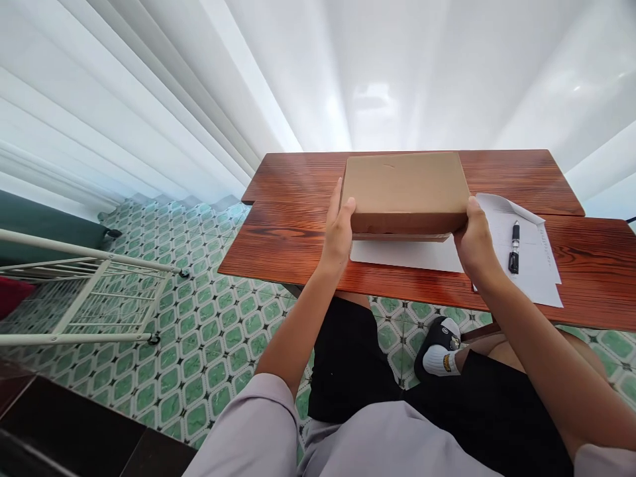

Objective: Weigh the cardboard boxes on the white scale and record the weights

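Observation:
A closed brown cardboard box is held between my two hands over the wooden table. My left hand presses its left side, thumb on the near top corner and fingers along the side. At the near right corner, my right hand grips the box, thumb on top and the other fingers hidden. Beneath the box's near edge lies a white sheet, partly covered. Whether the box rests on the table or is slightly raised, I cannot tell.
White papers lie on the table right of the box, with a black pen on top. White curtains hang behind. A white metal rack stands on the tiled floor at left. My legs are under the table's near edge.

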Demonstrator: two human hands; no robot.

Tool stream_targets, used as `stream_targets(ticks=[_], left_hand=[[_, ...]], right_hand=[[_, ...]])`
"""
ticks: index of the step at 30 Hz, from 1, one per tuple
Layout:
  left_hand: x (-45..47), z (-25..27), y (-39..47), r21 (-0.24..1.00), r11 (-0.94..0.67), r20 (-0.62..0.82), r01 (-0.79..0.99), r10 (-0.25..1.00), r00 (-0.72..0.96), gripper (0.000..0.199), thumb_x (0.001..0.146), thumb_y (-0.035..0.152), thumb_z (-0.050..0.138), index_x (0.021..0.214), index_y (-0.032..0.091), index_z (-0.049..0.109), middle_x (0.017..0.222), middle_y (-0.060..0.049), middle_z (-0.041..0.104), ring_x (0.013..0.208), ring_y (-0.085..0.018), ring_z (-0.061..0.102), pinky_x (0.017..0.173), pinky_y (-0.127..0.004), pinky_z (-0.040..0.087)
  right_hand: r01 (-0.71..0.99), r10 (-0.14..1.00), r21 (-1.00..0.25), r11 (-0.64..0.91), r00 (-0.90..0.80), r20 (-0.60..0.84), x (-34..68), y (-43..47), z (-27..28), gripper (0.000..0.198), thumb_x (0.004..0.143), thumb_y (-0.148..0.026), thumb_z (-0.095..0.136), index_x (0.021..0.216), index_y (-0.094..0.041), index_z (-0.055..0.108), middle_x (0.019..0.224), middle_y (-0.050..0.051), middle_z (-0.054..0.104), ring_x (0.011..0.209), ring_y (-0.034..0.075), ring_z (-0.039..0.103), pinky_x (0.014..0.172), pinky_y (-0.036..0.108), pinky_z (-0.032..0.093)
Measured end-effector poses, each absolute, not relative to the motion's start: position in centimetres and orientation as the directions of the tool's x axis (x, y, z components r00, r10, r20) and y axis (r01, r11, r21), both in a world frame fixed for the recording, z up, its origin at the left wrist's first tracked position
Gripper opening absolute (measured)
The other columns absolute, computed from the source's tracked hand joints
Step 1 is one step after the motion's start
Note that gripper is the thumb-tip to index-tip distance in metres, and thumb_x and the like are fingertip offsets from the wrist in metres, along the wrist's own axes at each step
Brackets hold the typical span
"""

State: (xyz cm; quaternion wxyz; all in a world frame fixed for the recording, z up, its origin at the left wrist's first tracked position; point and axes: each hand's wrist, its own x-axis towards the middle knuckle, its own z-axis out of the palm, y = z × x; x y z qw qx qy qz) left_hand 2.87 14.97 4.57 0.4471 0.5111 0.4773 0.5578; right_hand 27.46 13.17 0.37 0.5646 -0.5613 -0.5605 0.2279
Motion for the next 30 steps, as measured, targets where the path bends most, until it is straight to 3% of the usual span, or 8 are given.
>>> stream_targets(ticks=[6, 13, 24, 30], left_hand=[[-1.8, 5.3, 14.5, 0.985, -0.159, 0.148, -0.060, 0.978, -0.148, 0.056, 0.098, 0.038, 0.051, 0.153, 0.032, 0.040, 0.160, 0.007, 0.040, 0.151, -0.020, 0.034, 0.124, -0.033, 0.036], [-8.5, 5.2, 14.0, 0.979, -0.205, 0.190, -0.023, 0.939, -0.287, 0.056, 0.095, 0.039, 0.052, 0.150, 0.035, 0.043, 0.161, 0.007, 0.038, 0.153, -0.022, 0.031, 0.126, -0.037, 0.032], [-16.7, 3.0, 13.1, 0.980, -0.200, 0.177, -0.010, 0.887, -0.428, 0.061, 0.090, 0.038, 0.053, 0.150, 0.030, 0.043, 0.161, 0.003, 0.041, 0.150, -0.022, 0.035, 0.124, -0.035, 0.035], [-17.1, 1.3, 12.7, 0.984, -0.164, 0.112, -0.068, 0.869, -0.481, 0.063, 0.087, 0.034, 0.053, 0.149, 0.028, 0.045, 0.161, 0.001, 0.041, 0.150, -0.022, 0.037, 0.124, -0.036, 0.035]], right_hand=[[0.351, 0.931, -0.884, 0.308, 0.079, 0.356, 22.8, 13.9, 2.4, 0.060, 0.108, -0.063, 0.017, 0.151, -0.033, 0.045, 0.143, 0.005, 0.052, 0.144, 0.026, 0.039, 0.121, 0.047, 0.039], [0.264, 0.935, -0.898, 0.352, -0.062, 0.349, 15.8, 15.2, 4.4, 0.063, 0.107, -0.065, 0.018, 0.152, -0.030, 0.044, 0.151, 0.003, 0.046, 0.145, 0.027, 0.037, 0.122, 0.049, 0.035], [0.155, 0.966, -0.958, 0.242, -0.130, 0.223, 7.0, 16.1, 3.6, 0.053, 0.104, -0.049, 0.032, 0.147, -0.023, 0.049, 0.155, 0.002, 0.041, 0.147, 0.020, 0.035, 0.126, 0.040, 0.027], [0.150, 0.971, -0.966, 0.210, -0.145, 0.188, 6.0, 15.9, 2.0, 0.058, 0.102, -0.051, 0.034, 0.152, -0.024, 0.046, 0.156, 0.002, 0.040, 0.147, 0.021, 0.035, 0.127, 0.040, 0.025]])
